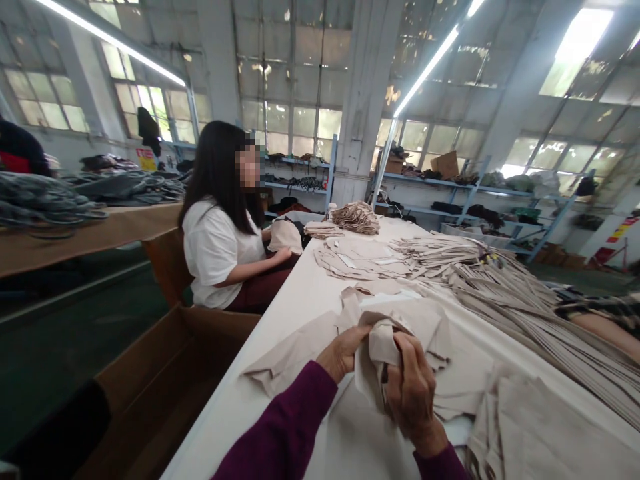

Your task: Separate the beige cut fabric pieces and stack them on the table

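Both my hands hold up a beige fabric piece (384, 343) over the white table. My left hand (345, 350) grips its left side, fingers partly hidden behind the cloth. On the other side my right hand (413, 383) is closed, its fingers curled round a folded part of the same piece. Flat beige cloth pieces (300, 350) lie on the table beneath and beyond my hands. Close to my right wrist rests a stack of folded beige cloth (545, 427).
Long beige strips (525, 300) spread over the right side of the table (240, 407), with bundled pieces (355, 217) at its far end. A co-worker (217, 247) sits at the left edge holding beige cloth. An open cardboard box (165, 373) stands left of the table.
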{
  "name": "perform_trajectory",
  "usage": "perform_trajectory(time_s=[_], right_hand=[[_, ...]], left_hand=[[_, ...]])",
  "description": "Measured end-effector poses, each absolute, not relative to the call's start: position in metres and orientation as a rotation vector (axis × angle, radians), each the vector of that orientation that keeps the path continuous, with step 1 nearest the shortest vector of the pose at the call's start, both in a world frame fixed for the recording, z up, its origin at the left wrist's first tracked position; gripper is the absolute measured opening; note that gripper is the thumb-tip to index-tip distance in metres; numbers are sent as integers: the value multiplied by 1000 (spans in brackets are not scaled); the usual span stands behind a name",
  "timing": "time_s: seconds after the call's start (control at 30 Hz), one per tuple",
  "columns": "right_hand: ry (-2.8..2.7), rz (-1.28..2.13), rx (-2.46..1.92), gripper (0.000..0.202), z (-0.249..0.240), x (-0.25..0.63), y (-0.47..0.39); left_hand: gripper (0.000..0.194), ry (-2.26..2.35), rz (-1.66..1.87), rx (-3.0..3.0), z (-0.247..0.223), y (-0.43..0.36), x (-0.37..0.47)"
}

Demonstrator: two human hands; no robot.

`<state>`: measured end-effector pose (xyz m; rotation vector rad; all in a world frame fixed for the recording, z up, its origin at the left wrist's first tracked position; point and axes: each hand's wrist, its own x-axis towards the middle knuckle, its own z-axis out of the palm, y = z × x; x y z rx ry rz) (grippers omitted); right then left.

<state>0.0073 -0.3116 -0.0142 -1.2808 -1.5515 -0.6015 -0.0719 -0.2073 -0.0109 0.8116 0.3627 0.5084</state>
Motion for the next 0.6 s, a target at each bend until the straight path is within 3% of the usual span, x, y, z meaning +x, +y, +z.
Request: perform_trajectory(time_s=[0.13, 0.3, 0.43, 0.6], right_hand=[[-1441, -594, -1175, 37, 1, -1, -324], [-1341, -660, -1227, 51, 12, -1, -325], [-1397, -14, -1430, 51, 9, 21, -315], [-1086, 844, -1164, 38, 16, 30, -322]], left_hand=[[26, 201, 358, 662, 0, -204, -78], [28, 180, 416, 582, 1, -196, -80], [29, 217, 489, 665, -2, -196, -86], [31, 180, 484, 833, -6, -205, -97]])
